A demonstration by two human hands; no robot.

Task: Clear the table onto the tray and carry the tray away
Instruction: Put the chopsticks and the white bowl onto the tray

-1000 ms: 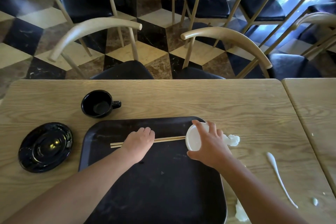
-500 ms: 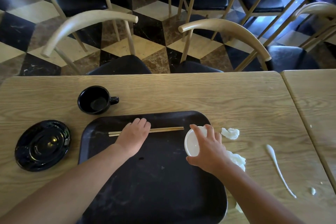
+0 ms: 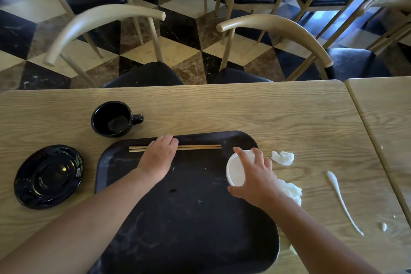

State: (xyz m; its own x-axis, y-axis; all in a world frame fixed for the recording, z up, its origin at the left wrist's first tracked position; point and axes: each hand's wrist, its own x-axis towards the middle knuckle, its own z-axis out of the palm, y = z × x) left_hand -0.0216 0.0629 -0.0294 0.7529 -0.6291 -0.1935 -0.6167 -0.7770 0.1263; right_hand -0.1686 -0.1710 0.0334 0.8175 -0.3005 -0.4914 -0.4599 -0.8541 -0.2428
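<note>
One desk [image 3: 222, 113] carries one black tray [image 3: 189, 218]; the frame cuts off the tray's near edge. One black plate [image 3: 47, 176] and one black cup [image 3: 112, 119] stand off the tray, left of the left grip [image 3: 159, 158]. Two chopsticks [image 3: 200, 147] lie on the tray under the left grip, which is palm down; whether its fingers close round them cannot be told. The right grip [image 3: 255, 178] holds one white bowl [image 3: 236, 169], tilted, at the tray's right edge. Two tissue wads [image 3: 283, 158] lie right of this grip, one partly hidden behind the wrist. One white smear [image 3: 340, 198] lies farther right.
</note>
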